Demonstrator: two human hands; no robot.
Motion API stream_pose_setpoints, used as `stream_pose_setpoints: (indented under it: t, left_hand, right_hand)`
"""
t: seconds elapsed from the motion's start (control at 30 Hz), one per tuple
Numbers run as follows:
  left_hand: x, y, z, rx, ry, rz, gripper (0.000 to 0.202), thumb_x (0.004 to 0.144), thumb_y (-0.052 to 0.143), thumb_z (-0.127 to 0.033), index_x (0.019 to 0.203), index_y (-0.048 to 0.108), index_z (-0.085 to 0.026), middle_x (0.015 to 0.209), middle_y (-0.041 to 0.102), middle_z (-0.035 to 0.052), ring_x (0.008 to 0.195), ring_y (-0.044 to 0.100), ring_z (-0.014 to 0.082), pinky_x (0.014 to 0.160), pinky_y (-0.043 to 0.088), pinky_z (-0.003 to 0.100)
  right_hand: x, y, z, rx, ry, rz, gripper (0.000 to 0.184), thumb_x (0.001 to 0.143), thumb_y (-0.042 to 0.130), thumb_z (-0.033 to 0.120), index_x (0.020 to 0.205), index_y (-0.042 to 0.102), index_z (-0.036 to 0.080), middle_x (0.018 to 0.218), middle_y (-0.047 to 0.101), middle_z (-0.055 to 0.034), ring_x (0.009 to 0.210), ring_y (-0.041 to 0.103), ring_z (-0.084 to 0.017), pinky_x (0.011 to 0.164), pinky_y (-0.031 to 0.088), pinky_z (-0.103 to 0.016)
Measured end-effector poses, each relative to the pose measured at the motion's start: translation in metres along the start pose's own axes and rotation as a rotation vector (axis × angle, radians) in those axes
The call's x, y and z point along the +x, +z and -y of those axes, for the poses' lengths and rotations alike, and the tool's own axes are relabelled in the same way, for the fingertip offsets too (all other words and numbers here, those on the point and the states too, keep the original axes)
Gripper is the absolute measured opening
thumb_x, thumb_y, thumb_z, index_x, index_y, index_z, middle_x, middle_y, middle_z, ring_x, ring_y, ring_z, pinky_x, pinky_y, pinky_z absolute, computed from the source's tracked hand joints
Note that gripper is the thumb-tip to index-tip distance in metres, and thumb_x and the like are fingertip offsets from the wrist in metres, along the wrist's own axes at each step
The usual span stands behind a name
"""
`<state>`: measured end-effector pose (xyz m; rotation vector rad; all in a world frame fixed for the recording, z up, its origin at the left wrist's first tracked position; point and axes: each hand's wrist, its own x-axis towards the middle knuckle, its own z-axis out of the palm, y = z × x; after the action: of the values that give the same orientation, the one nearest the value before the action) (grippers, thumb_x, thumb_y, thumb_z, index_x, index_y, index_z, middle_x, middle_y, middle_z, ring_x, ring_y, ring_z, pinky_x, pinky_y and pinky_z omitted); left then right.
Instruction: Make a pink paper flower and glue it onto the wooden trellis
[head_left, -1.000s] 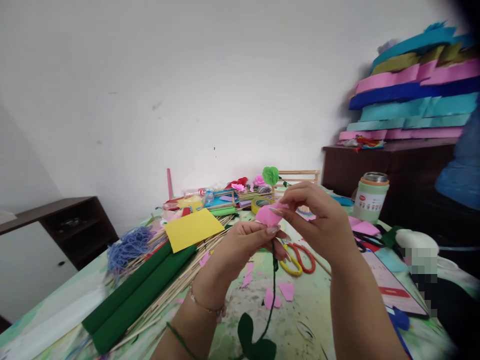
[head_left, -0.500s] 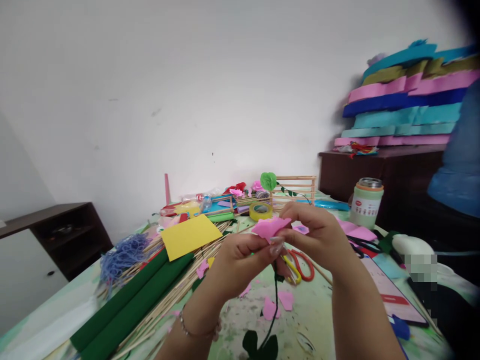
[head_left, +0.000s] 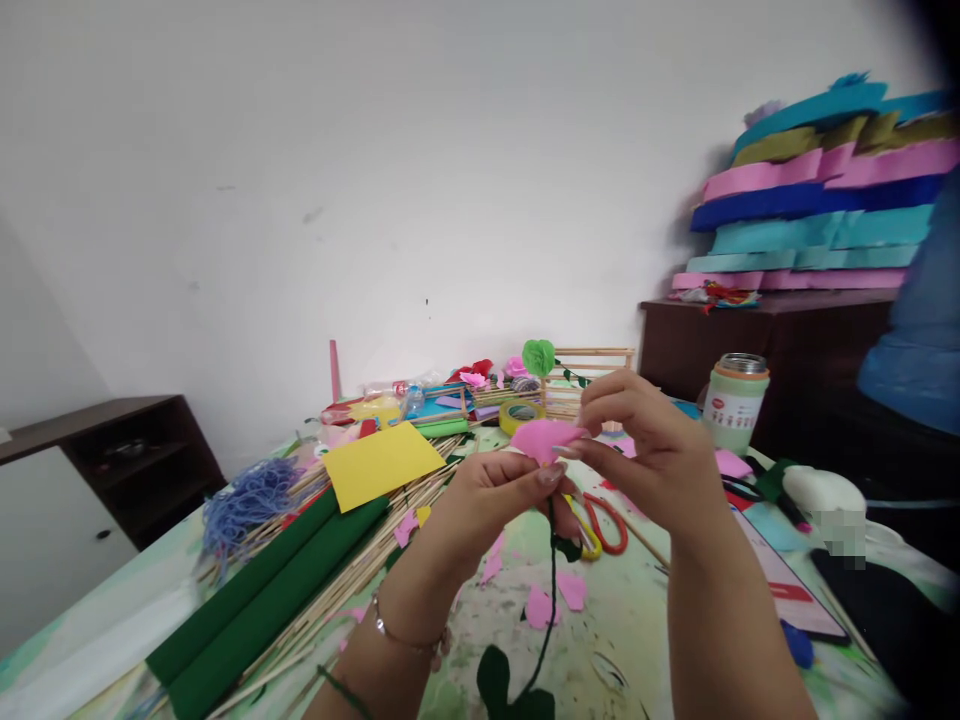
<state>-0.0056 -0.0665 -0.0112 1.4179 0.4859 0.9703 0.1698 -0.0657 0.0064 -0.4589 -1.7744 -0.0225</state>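
Observation:
Pinched in my left hand (head_left: 499,505) is the base of a pink paper flower (head_left: 541,440), right at the top of its stem. The dark green stem (head_left: 553,590) hangs down from there to green paper leaves (head_left: 495,685) near the bottom of the view. My right hand (head_left: 649,450) has thumb and forefinger closed on the right edge of the pink petal. Behind my left fingertips lie scissors (head_left: 611,525) with red and yellow handles. Cut pink petals (head_left: 538,607) rest on the table under the flower.
On the left are green paper rolls (head_left: 262,610), thin sticks (head_left: 322,600), yellow paper (head_left: 382,465) and blue yarn (head_left: 247,505). Tape (head_left: 520,413) and a green paper flower (head_left: 538,357) stand behind my hands. A bottle (head_left: 735,405) and a tablet (head_left: 795,590) are at right.
My right hand has shifted slightly right and up, its thumb and forefinger now at the petal's outer edge. The pink petal looks rounder and more spread. My left hand stays at the flower's base.

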Motion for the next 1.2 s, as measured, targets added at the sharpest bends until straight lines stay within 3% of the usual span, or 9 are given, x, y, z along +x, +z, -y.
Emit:
stream_pose_setpoints:
  t: [0.23, 0.4, 0.53, 0.67, 0.73, 0.87, 0.97, 1.03, 1.2]
  left_hand:
    - [0.007, 0.002, 0.024, -0.3, 0.0, 0.046, 0.029, 0.073, 0.078, -0.041, 0.075, 0.068, -0.013, 0.059, 0.069, 0.0022, 0.072, 0.068, 0.0156, 0.077, 0.047, 0.026]
    - [-0.015, -0.004, 0.067, -0.483, -0.177, 0.033, 0.029, 0.073, 0.079, -0.038, 0.077, 0.065, -0.013, 0.056, 0.064, -0.0003, 0.07, 0.068, 0.0162, 0.073, 0.047, 0.026]
    - [-0.035, -0.014, 0.108, -0.533, -0.33, -0.01, 0.032, 0.07, 0.082, -0.039, 0.074, 0.062, -0.014, 0.055, 0.063, -0.0006, 0.073, 0.069, 0.0172, 0.074, 0.047, 0.027]
    - [-0.045, -0.022, 0.136, -0.57, -0.399, -0.022, 0.033, 0.068, 0.083, -0.04, 0.072, 0.062, -0.013, 0.056, 0.064, -0.0007, 0.066, 0.067, 0.0144, 0.072, 0.048, 0.025]
    - [-0.048, -0.024, 0.142, -0.597, -0.426, 0.0, 0.032, 0.068, 0.083, -0.04, 0.073, 0.063, -0.014, 0.057, 0.066, -0.0001, 0.067, 0.067, 0.0151, 0.074, 0.049, 0.027]
    - [-0.056, -0.024, 0.151, -0.668, -0.48, 0.037, 0.031, 0.07, 0.081, -0.041, 0.077, 0.066, -0.015, 0.065, 0.07, 0.0022, 0.076, 0.07, 0.0184, 0.081, 0.05, 0.032]
    - [-0.061, -0.02, 0.159, -0.687, -0.495, 0.128, 0.034, 0.07, 0.08, -0.046, 0.074, 0.067, -0.014, 0.064, 0.069, 0.0028, 0.069, 0.068, 0.0162, 0.075, 0.049, 0.029]
    - [-0.062, -0.016, 0.163, -0.684, -0.497, 0.217, 0.039, 0.069, 0.079, -0.049, 0.07, 0.067, -0.013, 0.059, 0.066, 0.0027, 0.06, 0.064, 0.0139, 0.068, 0.048, 0.026]
    - [-0.062, -0.012, 0.168, -0.682, -0.502, 0.306, 0.042, 0.067, 0.079, -0.053, 0.063, 0.067, -0.012, 0.051, 0.063, 0.0029, 0.056, 0.061, 0.0141, 0.065, 0.044, 0.025]
  right_hand:
    - [-0.012, 0.001, 0.009, -0.049, 0.157, -0.145, 0.014, 0.083, 0.068, 0.017, 0.077, 0.057, 0.023, 0.078, 0.055, 0.0001, 0.075, 0.053, -0.015, 0.067, 0.045, -0.031]
    - [-0.09, 0.004, 0.017, -0.011, 0.551, -0.322, 0.011, 0.083, 0.069, 0.027, 0.079, 0.059, 0.022, 0.075, 0.056, 0.0001, 0.066, 0.054, -0.013, 0.056, 0.045, -0.025]
    - [-0.163, 0.02, 0.012, -0.14, 0.897, -0.052, 0.02, 0.083, 0.065, 0.036, 0.076, 0.06, 0.019, 0.064, 0.057, 0.0008, 0.056, 0.053, -0.013, 0.051, 0.045, -0.026]
    - [-0.198, 0.037, 0.004, -0.384, 1.011, 0.229, 0.011, 0.079, 0.063, 0.023, 0.069, 0.061, 0.019, 0.071, 0.059, -0.0019, 0.063, 0.057, -0.017, 0.06, 0.047, -0.031]
    - [-0.201, 0.039, 0.005, -0.441, 1.026, 0.241, 0.002, 0.077, 0.064, 0.02, 0.078, 0.065, 0.018, 0.079, 0.059, -0.0044, 0.072, 0.058, -0.021, 0.069, 0.048, -0.036]
    - [-0.194, 0.04, 0.02, -0.559, 0.978, 0.114, 0.027, 0.084, 0.062, 0.027, 0.108, 0.064, 0.015, 0.093, 0.056, -0.0092, 0.082, 0.056, -0.023, 0.078, 0.047, -0.042]
    - [-0.186, 0.045, 0.037, -0.301, 0.949, 0.036, 0.019, 0.09, 0.057, 0.034, 0.094, 0.067, 0.018, 0.087, 0.058, -0.0073, 0.07, 0.054, -0.017, 0.065, 0.047, -0.032]
    - [-0.181, 0.051, 0.045, 0.012, 0.983, 0.054, 0.029, 0.091, 0.054, 0.04, 0.076, 0.067, 0.019, 0.08, 0.058, -0.0055, 0.064, 0.053, -0.015, 0.055, 0.045, -0.027]
    - [-0.181, 0.06, 0.05, 0.507, 1.208, 0.023, 0.044, 0.087, 0.058, 0.053, 0.06, 0.063, 0.018, 0.054, 0.052, 0.0001, 0.047, 0.045, -0.011, 0.043, 0.035, -0.024]
